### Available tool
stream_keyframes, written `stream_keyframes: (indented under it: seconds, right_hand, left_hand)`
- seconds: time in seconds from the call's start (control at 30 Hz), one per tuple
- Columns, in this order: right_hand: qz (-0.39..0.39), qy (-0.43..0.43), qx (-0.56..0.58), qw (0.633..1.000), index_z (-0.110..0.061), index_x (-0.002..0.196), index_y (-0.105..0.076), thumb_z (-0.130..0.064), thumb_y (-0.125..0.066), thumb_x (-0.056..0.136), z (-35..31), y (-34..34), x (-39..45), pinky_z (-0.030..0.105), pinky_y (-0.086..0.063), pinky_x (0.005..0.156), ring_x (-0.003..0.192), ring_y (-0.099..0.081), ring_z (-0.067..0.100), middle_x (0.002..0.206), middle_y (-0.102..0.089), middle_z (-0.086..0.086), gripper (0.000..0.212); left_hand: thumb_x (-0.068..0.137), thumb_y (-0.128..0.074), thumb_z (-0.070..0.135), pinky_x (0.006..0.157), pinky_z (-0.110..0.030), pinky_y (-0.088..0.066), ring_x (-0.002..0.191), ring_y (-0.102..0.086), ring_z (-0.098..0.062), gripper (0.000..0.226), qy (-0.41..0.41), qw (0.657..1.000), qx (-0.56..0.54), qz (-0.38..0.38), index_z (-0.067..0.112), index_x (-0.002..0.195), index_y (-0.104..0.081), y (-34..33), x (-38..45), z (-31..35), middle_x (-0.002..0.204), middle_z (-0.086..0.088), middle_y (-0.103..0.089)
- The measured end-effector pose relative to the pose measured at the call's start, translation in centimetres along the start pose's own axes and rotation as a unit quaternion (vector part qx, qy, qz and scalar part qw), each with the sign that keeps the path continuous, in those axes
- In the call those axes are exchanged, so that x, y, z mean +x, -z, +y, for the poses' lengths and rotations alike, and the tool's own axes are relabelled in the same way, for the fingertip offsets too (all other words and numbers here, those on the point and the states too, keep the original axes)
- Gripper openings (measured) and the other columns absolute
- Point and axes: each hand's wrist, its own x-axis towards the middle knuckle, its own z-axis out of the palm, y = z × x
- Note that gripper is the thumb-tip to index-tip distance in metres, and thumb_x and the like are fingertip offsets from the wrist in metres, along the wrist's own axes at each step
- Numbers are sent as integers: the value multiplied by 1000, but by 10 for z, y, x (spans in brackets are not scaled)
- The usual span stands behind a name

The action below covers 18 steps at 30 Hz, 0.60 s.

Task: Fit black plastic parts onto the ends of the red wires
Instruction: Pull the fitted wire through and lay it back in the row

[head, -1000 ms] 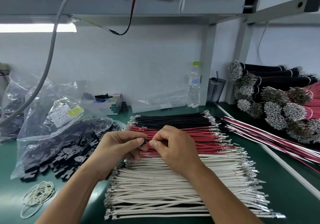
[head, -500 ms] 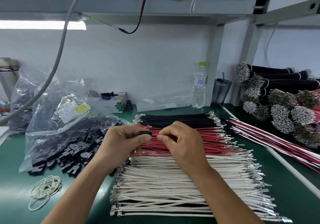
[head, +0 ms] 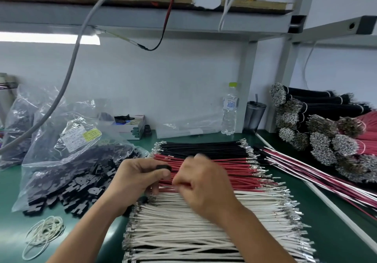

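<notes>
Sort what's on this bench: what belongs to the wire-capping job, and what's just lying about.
In the job: left hand pinching a black plastic part; right hand; red wires; bag of black parts.

Lying about: water bottle, rubber bands, white wires.

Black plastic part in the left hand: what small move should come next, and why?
Probably bring the right hand with a red wire end up to the black plastic part and push it in. The left hand pinches the part above the red wires; the right hand is blurred, so whether it holds a wire is unclear.
</notes>
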Motion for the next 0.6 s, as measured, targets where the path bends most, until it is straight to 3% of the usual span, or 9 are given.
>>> stream_keyframes:
  seconds: [0.07, 0.23, 0.4, 0.6]
  right_hand:
    - [-111, -36, 5, 993, -33, 97, -74, -52, -67, 86, -3, -11, -3, 30, -34, 68, 87, -45, 8, 91, -62, -15, 23]
    - [-134, -45, 5, 990, -32, 90, -72, -34, -61, 94, 0, -16, -4, 31, -34, 70, 89, -46, 7, 92, -62, -14, 12]
    - [-102, -55, 57, 992, -34, 91, -54, -36, -52, 98, 2, -6, -3, 30, -44, 79, 88, -49, 1, 93, -57, -18, 8]
    - [-5, -95, 101, 990, -34, 98, -71, -27, -61, 97, 13, 4, -3, 11, -37, 65, 80, -55, -1, 86, -54, -22, 12]
  left_hand:
    - [69, -85, 25, 41, -23, -46, 43, -58, -16, 25, 8, 1000, -10, 5, 20, 93, -84, 1, 1, -2, 69, -16, -75]
    - [70, -87, 23, 40, -22, -45, 40, -57, -16, 22, 0, 1000, -10, 8, 18, 92, -84, 3, 3, -5, 59, -14, -70]
    - [74, -84, 20, 41, -22, -47, 44, -61, -15, 20, -3, 999, -36, 10, 16, 93, -84, 6, 3, -2, 66, -11, -75]
    - [66, -85, 29, 44, -21, -48, 60, -71, -17, 30, 4, 999, -46, 25, 19, 94, -84, 10, 3, -1, 88, -15, -80]
